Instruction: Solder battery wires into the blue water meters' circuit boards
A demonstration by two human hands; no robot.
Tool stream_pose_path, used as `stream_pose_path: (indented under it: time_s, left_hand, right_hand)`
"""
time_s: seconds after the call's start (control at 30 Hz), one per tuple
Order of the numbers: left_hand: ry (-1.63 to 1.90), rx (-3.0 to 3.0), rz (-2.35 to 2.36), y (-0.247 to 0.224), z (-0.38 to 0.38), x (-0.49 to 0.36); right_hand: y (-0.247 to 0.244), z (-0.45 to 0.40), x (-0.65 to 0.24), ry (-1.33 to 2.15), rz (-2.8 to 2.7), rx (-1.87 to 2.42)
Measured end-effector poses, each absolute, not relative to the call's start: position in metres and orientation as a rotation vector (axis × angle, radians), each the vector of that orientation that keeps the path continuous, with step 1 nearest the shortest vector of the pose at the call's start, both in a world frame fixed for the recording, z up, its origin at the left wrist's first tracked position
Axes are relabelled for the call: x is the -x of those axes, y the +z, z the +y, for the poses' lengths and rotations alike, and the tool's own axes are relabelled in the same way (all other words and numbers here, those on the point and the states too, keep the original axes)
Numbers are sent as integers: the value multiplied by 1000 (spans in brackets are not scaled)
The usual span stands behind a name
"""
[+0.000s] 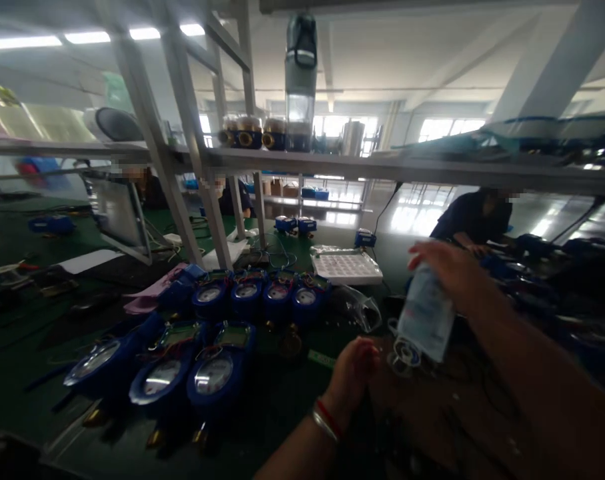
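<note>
My right hand is wrapped round the upper part of a pale, translucent bag or pouch, right of centre. Below the pouch is a round metallic and clear part; whether it is attached cannot be made out. My left hand, with a red band and a silver bangle at the wrist, is just left of this part, its fingers curled and blurred. Blue meters with round dials stand in two rows to the left. Near my left hand lies a small green strip.
A white tray and clear plastic wrap lie beyond my hands. Overhead, a metal shelf holds a bottle and brass-ended meters. A monitor stands left. Other people sit across the bench; more meters are at right.
</note>
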State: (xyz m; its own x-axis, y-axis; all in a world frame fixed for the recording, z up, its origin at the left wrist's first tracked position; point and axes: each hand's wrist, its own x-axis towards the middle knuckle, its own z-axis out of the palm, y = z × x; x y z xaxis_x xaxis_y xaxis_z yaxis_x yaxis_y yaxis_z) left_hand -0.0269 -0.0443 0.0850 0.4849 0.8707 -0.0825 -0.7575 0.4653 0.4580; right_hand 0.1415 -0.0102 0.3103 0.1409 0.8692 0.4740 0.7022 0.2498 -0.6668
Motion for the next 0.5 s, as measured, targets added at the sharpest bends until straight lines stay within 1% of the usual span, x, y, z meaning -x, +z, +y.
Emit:
stream_pose_path:
  time_s: [0.1, 0.2, 0.27, 0.37, 0.5]
  left_hand:
    - [957, -576, 313, 94, -40, 32]
    - [822, -821, 406, 99, -35, 41]
    - [741, -906, 467, 98, -33, 47]
    - [665, -932, 538, 94, -30, 53]
    - [703, -909, 588, 89, -25, 54]
  right_hand:
    - [220, -39, -104, 363, -1629, 1622]
    - [166, -44, -95, 482, -1584, 1677]
    - [148, -40, -102, 580, -1558, 1673]
    - [136, -37, -115, 686, -1511, 1610]
    - [123, -47, -124, 683, -1420, 1477]
